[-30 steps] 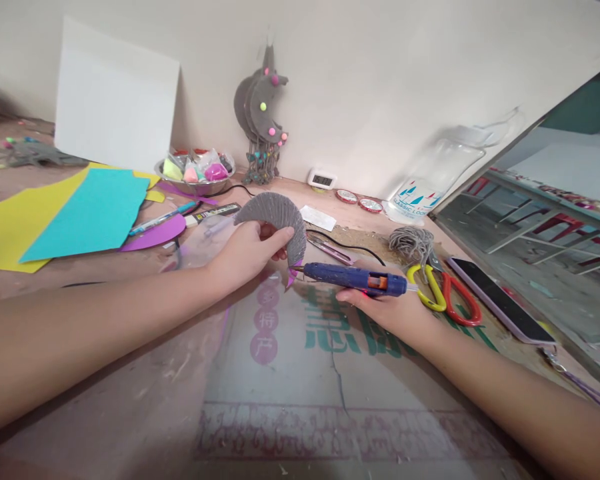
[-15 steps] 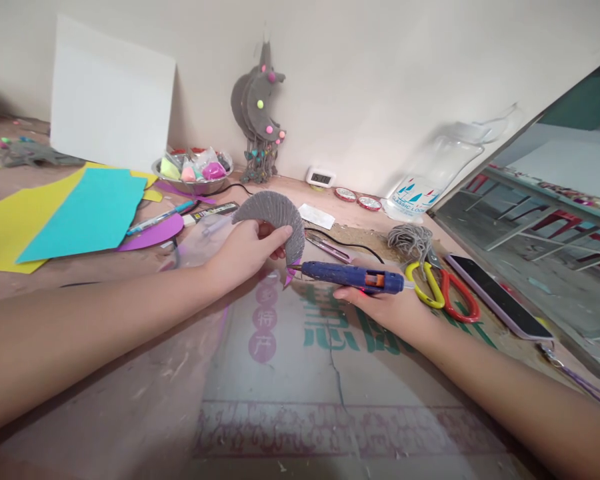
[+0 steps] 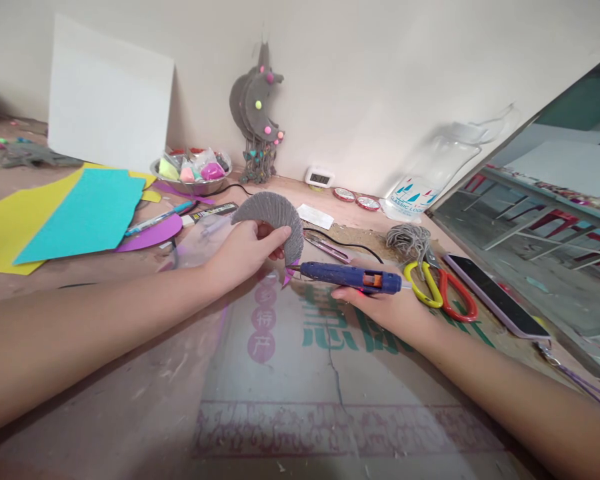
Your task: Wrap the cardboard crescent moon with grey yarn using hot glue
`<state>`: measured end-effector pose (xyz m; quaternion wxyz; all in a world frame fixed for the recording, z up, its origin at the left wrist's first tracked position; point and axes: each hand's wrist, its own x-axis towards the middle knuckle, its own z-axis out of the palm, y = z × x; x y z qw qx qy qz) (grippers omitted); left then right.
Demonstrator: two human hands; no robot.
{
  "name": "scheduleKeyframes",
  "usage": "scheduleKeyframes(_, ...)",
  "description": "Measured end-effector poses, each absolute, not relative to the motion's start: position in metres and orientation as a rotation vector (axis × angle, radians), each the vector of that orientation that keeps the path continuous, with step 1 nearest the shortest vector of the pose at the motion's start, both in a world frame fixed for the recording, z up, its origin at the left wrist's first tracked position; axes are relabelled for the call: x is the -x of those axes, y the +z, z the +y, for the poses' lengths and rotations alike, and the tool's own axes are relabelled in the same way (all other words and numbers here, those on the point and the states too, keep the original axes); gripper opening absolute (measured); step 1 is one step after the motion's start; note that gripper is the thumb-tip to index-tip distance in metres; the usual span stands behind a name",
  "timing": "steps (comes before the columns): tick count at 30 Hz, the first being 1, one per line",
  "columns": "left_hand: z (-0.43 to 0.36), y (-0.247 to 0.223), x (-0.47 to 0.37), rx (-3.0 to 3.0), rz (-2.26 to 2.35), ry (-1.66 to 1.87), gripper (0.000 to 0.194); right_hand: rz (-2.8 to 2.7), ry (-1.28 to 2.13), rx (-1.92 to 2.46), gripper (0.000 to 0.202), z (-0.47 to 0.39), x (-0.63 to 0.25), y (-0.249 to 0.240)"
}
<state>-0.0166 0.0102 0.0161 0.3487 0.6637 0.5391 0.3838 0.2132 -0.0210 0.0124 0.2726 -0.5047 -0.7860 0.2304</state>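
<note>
Between the thumb and fingers of my left hand (image 3: 247,250) is a crescent (image 3: 275,208) covered in grey yarn. Its lower tip is bare purple (image 3: 289,275). My right hand (image 3: 380,303) grips a dark blue glue gun (image 3: 347,277) from below, its fingers mostly hidden by the tool. The nozzle points left and meets the crescent at the edge where the grey yarn gives way to purple. A ball of grey yarn (image 3: 409,241) lies to the right, beside scissors (image 3: 440,290) with one yellow and one red handle.
Yellow (image 3: 10,230) and turquoise sheets (image 3: 83,217) lie at the left. Behind are a metal bowl (image 3: 193,183) with bagged clay, a finished moon hanging (image 3: 253,107), a small clock (image 3: 320,177) and a clear plastic jug (image 3: 425,180). A phone (image 3: 497,297) rests near the table's right edge.
Hardly anything differs. Both hands, the crescent and the glue gun keep their places relative to each other; the whole view has shifted very slightly.
</note>
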Motion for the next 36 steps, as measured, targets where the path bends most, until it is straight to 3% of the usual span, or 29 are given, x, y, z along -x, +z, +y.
scheduleKeyframes(24, 0.0119, 0.0097, 0.0168, -1.615, 1.311, 1.022, 0.037, -2.073, 0.626, 1.389, 0.029, -0.0223, -0.2137, 0.0149)
scheduleKeyframes(36, 0.0112, 0.0091, 0.0180, -1.609, 1.306, 1.008, 0.041, -2.112, 0.457, 1.399, 0.028, -0.0203, -0.2169, 0.0160)
